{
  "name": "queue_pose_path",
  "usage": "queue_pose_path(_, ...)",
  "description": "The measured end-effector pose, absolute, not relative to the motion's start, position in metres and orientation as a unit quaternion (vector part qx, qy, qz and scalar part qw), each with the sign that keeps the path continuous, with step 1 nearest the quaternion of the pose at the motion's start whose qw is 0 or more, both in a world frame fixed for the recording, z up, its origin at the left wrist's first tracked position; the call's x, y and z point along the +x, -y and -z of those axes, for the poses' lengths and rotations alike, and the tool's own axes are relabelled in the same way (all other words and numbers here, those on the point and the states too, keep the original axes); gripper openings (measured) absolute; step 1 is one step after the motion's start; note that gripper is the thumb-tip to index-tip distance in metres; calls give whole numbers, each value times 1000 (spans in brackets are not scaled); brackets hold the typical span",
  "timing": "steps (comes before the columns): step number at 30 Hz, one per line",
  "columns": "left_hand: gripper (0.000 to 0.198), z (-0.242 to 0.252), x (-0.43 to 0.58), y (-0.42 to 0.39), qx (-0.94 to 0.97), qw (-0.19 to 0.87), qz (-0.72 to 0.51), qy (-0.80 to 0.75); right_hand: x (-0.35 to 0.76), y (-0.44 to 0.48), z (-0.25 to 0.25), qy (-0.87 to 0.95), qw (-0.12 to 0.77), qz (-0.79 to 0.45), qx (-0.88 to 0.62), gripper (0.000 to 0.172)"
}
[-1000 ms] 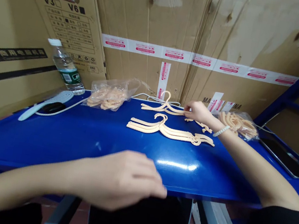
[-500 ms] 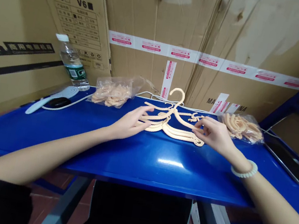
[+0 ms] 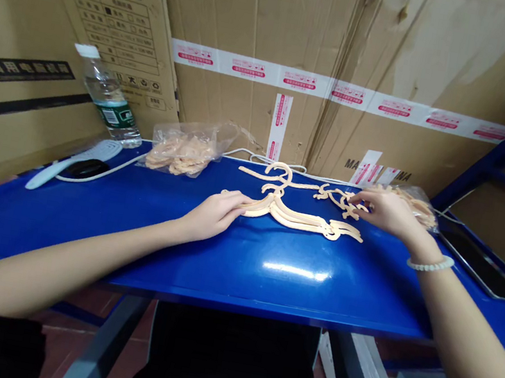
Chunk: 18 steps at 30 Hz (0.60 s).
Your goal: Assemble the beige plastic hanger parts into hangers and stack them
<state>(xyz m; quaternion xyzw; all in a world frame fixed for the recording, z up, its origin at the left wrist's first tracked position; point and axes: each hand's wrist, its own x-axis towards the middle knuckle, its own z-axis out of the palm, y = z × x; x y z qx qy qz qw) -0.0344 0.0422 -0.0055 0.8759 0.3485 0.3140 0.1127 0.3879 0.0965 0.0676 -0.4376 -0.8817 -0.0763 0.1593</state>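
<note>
Several cream hangers [image 3: 296, 218] lie stacked on the blue table [image 3: 200, 264], their hooks pointing away from me. My left hand [image 3: 216, 214] has its fingers closed on the left ends of the stack. Behind the stack lies another cream hanger [image 3: 302, 185]. My right hand [image 3: 383, 207] is at a small cluster of cream hanger parts [image 3: 341, 199], right of the stack. Its thumb and fingertips are pinched together at the cluster's edge; what is between them is too small to make out.
Clear bags of cream pieces lie left [image 3: 185, 151] and right [image 3: 414, 201] at the back. A water bottle [image 3: 111, 102], a pale brush [image 3: 75, 164] and a dark phone [image 3: 483, 265] are nearby. Cardboard boxes [image 3: 247, 110] stand behind.
The raised hanger is now down on the stack. My right hand has left its right arm and moved right to the small parts. My left fingers have closed on the stack's left ends.
</note>
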Motion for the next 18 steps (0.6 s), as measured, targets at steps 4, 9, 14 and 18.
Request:
queue_pose_path(4,30,7,-35,-43,875,101,-321,-348,390,-108,-52,908,72,58,-408,23)
queue_pose_path(9,30,7,-35,-43,875,101,-322,-347,385,-115,-39,917,78,58,-387,23)
queue_pose_path(14,29,6,-34,-43,873,103,-331,-343,389,-120,-36,927,91,50,-360,21)
queue_pose_path(18,28,7,-35,-43,868,105,-348,-339,388,-122,-34,929,91,66,-353,21)
